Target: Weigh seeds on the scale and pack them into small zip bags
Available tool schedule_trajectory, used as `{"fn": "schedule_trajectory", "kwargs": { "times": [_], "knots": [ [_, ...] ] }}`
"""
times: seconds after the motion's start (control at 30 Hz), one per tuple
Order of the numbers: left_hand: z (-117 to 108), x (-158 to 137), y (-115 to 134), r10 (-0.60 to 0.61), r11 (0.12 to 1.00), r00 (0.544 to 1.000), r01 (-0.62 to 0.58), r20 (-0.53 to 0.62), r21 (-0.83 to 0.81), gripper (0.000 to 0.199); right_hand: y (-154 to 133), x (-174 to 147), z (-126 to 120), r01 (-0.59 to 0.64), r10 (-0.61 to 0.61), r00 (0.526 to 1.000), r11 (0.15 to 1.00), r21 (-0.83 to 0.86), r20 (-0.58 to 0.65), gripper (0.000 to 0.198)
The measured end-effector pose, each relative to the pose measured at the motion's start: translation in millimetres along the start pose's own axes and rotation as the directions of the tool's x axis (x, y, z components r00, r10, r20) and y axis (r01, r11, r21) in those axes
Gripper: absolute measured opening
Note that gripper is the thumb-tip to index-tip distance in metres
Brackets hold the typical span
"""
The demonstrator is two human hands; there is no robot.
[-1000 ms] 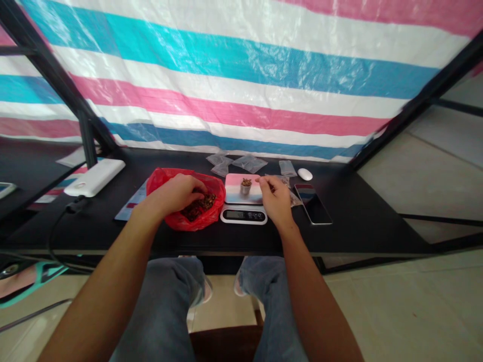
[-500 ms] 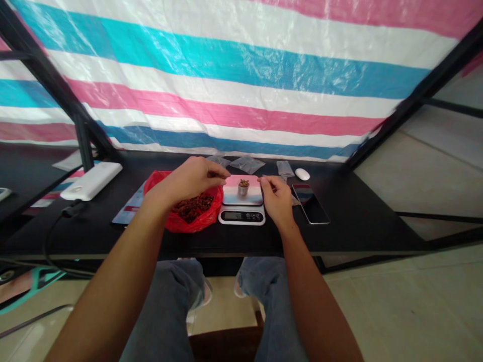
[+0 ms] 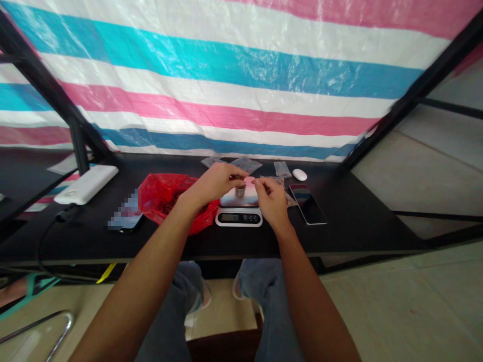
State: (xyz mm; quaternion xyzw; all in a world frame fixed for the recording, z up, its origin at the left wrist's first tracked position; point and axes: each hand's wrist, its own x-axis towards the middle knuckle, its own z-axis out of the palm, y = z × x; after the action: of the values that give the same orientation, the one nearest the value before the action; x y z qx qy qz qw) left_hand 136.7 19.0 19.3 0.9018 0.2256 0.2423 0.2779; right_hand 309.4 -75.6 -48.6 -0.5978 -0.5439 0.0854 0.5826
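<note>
A small metal cup (image 3: 240,191) filled with brown bits stands on the plate of a kitchen scale (image 3: 239,217). My left hand (image 3: 217,182) reaches over the cup from the left, thumb and fingers closed together at its top. Whether they hold some of the bits is hidden. On the scale's right side, my right hand (image 3: 273,200) has thumb and forefinger pinched together above the plate. Anything between those fingertips is too small to make out. Under my left forearm lies an open red plastic bag (image 3: 154,203) with dark reddish-brown pieces (image 3: 169,205) in it.
Clear plastic bags (image 3: 247,165) lie behind the scale. On the right are a white mouse (image 3: 299,174) and a phone (image 3: 308,204). Another phone (image 3: 126,216) and a white power bank-like block (image 3: 87,184) with a cable sit left. Striped sheeting (image 3: 226,100) hangs behind the table.
My left hand has moved right, from beside the scale to over the cup. My right hand stays by the scale's right side, fingertips slightly further in. The view has shifted slightly.
</note>
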Motion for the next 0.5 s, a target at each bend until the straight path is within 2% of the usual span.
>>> {"fn": "schedule_trajectory", "kwargs": {
  "times": [0.2, 0.37, 0.5],
  "knots": [
    [-1.4, 2.9, 6.5, -0.03, 0.998, 0.998, 0.028, 0.049, 0.058, 0.027, 1.6, -3.1, 6.9, 0.015, -0.019, 0.997, 0.999, 0.048, 0.081, 0.026],
    [-3.0, 3.1, 8.7, -0.035, 0.992, 0.995, 0.023, 0.091, 0.122, 0.026, 2.6, -3.8, 8.7, 0.002, -0.003, 0.995, 1.0, 0.018, 0.097, 0.023],
    [-3.1, 3.5, 7.9, -0.023, 0.995, 0.996, 0.014, 0.087, 0.102, 0.027, 3.4, -4.1, 9.1, 0.002, -0.004, 0.994, 1.0, 0.018, 0.108, 0.023]
  ]
}}
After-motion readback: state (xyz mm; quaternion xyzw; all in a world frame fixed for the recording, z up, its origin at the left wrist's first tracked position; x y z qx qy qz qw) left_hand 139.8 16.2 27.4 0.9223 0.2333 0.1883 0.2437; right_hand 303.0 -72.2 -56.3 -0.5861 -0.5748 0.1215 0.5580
